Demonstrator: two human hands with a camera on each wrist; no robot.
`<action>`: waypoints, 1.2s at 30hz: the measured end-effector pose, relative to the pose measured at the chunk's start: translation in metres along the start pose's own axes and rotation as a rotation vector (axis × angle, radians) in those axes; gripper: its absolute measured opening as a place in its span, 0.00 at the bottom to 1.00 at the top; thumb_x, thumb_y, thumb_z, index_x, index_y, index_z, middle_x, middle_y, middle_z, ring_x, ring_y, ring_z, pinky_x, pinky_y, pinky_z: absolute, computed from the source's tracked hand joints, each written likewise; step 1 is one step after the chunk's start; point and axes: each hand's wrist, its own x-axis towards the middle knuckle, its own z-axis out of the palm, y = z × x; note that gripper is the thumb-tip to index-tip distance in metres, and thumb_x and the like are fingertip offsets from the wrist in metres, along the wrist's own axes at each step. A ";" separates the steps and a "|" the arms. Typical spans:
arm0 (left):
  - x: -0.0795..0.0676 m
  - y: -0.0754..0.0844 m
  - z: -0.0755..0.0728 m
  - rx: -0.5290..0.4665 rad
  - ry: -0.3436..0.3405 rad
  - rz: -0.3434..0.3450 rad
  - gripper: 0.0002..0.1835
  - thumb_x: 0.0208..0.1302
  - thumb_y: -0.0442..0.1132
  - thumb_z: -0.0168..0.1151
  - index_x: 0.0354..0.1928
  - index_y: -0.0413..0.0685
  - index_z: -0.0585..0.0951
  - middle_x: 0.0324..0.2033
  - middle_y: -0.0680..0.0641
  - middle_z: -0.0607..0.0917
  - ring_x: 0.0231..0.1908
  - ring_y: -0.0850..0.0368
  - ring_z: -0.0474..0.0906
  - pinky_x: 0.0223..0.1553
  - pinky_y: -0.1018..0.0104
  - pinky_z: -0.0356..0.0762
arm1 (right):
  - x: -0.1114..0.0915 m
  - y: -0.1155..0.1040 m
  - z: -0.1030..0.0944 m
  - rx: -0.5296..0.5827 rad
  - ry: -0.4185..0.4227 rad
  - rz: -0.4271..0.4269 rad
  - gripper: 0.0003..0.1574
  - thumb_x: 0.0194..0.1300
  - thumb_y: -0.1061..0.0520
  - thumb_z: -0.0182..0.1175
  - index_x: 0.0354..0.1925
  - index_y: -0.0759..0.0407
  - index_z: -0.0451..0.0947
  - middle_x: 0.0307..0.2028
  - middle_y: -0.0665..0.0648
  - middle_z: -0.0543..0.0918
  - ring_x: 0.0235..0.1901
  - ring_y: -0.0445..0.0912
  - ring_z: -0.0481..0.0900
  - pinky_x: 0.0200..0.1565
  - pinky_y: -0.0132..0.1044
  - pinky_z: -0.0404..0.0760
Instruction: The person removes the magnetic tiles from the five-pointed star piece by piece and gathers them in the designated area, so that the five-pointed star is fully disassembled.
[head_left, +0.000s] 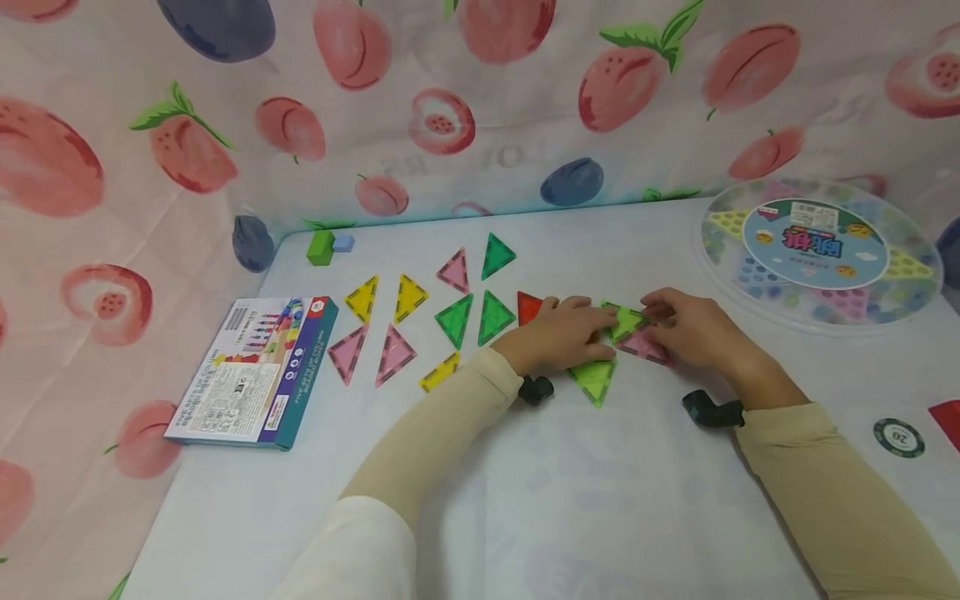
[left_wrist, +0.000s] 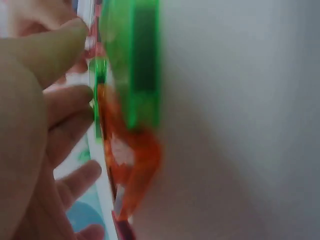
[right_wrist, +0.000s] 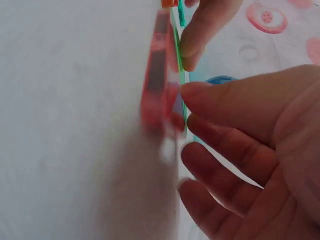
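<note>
My left hand [head_left: 562,333] reaches over the tile group, its fingertips touching an upper light green triangle tile [head_left: 626,323]. Its thumb rests at the top edge of a lower light green triangle tile [head_left: 595,382]. From the right, my right hand [head_left: 693,333] touches the corner where the upper green tile meets a pink triangle tile [head_left: 645,347]. Thumb and index finger [right_wrist: 220,100] lie close to the tile edges in the right wrist view. A red-orange tile [head_left: 528,307] is partly hidden behind the left hand; its orange frame [left_wrist: 142,170] shows in the left wrist view.
Several yellow, pink and green triangle tiles [head_left: 496,317] lie to the left. A boxed set [head_left: 247,375] and small green block [head_left: 321,247] sit farther left. A round board-game case [head_left: 817,250] stands back right, with a poker chip [head_left: 898,437] near the right edge.
</note>
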 end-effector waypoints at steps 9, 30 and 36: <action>0.009 -0.019 -0.015 -0.055 0.042 -0.136 0.33 0.57 0.68 0.43 0.63 0.67 0.62 0.61 0.64 0.62 0.65 0.55 0.43 0.58 0.46 0.41 | -0.004 -0.010 0.002 -0.149 -0.019 -0.055 0.30 0.58 0.48 0.59 0.57 0.56 0.67 0.51 0.63 0.73 0.51 0.59 0.66 0.50 0.58 0.62; -0.072 -0.003 -0.007 0.127 -0.072 -0.122 0.35 0.57 0.67 0.44 0.65 0.63 0.61 0.68 0.47 0.45 0.65 0.47 0.42 0.58 0.46 0.49 | -0.010 -0.031 0.000 -0.073 -0.092 -0.160 0.30 0.56 0.51 0.62 0.56 0.55 0.69 0.53 0.55 0.73 0.48 0.51 0.71 0.50 0.50 0.68; -0.069 0.000 0.003 0.140 -0.052 -0.108 0.37 0.56 0.68 0.43 0.66 0.65 0.58 0.68 0.49 0.46 0.65 0.46 0.41 0.58 0.44 0.48 | -0.017 -0.033 0.005 -0.071 -0.247 -0.184 0.29 0.54 0.48 0.63 0.53 0.55 0.71 0.47 0.51 0.78 0.47 0.49 0.74 0.49 0.50 0.69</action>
